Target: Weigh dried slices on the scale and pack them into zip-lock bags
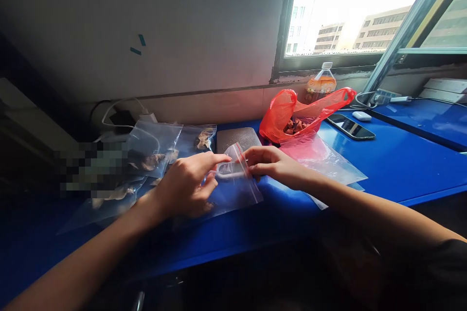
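Note:
Between my hands is a clear zip-lock bag (243, 189), its seal strip slanting on the right side. My right hand (273, 164) pinches the bag near that strip. My left hand (189, 182) is at the bag's left part, index finger stretched along its upper edge and thumb bent below; the other fingers are hidden beneath. Just behind the bag lies a flat grey metal-topped plate (237, 137). To the left, another zip-lock bag (155, 143) and several more hold pale brown, dried-looking pieces (203, 141).
A red plastic bag (272, 119) with reddish-brown chunks (295, 126) stands behind my right hand, near clear bags (328, 163). A drink bottle (321, 82) is by the window. Right of it lie a phone (350, 127) and a white earbud case (361, 115) on the blue table (408, 155).

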